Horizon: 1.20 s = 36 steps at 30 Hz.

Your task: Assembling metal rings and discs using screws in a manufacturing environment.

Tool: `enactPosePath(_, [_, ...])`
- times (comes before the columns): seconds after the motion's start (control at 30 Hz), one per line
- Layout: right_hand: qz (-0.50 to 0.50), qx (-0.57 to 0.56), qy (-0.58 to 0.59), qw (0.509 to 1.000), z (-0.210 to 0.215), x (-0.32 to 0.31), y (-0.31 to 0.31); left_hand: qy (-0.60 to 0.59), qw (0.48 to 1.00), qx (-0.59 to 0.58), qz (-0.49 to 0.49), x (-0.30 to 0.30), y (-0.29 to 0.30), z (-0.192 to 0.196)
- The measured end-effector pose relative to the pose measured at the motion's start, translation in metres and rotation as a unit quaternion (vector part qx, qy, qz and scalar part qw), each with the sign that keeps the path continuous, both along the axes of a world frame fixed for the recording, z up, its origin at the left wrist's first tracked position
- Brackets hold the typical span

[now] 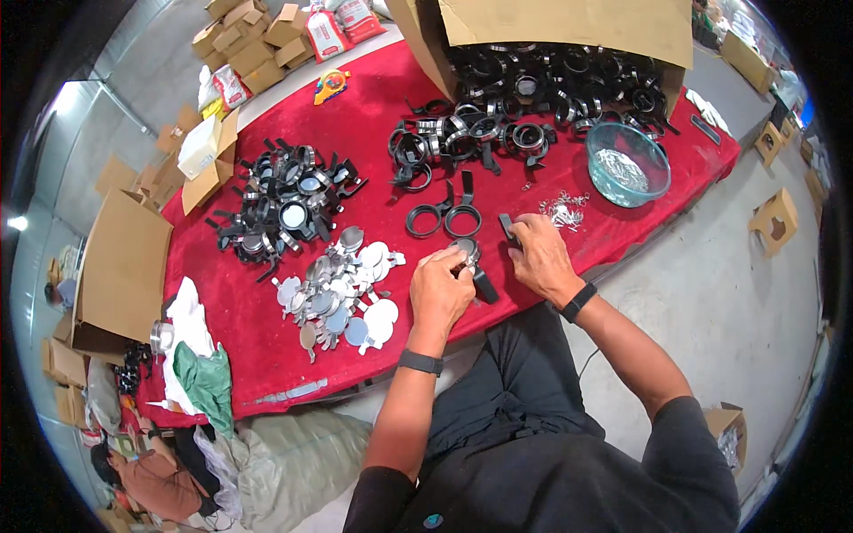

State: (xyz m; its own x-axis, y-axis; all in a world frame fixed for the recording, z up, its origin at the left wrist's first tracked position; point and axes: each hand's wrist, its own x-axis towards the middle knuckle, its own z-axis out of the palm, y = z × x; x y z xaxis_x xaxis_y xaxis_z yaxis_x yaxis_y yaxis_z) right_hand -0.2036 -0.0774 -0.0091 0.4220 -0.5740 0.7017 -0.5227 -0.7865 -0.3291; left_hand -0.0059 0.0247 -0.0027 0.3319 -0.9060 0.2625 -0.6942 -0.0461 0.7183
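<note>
Near the table's front edge my left hand is closed on a black ring with a handle, a round metal disc showing at its ring end. Just to the right, my right hand is closed on a small black bar-shaped piece; most of it is hidden under the fingers. Beyond both hands lie two black rings with handles, side by side. Small silvery metal parts are scattered beyond my right hand. To the left spreads a pile of flat metal discs with tabs.
A red cloth covers the table. Black ringed parts form a heap at left and spill from a cardboard box at the back. A glass bowl of small metal parts stands at right. Another person is at lower left.
</note>
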Motion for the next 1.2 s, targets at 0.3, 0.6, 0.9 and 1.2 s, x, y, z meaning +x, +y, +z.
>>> enactPosePath(0.3, [0.020,0.485,-0.083,0.870,-0.021,0.040,0.015,0.022,0.998,0.006,-0.051,0.002,0.000,0.014])
enactPosePath(0.6, [0.056,0.592,-0.130,0.793,-0.030,0.041,0.007,0.005,1.000,0.001,0.013,-0.002,0.001,-0.002])
enactPosePath(0.9, [0.086,0.632,-0.139,0.758,-0.049,0.032,-0.012,0.020,0.999,0.026,-0.012,-0.006,0.001,0.000])
enactPosePath(1.2, [0.101,0.609,-0.183,0.765,-0.066,0.035,-0.007,0.021,0.998,-0.055,0.018,-0.007,0.003,-0.006])
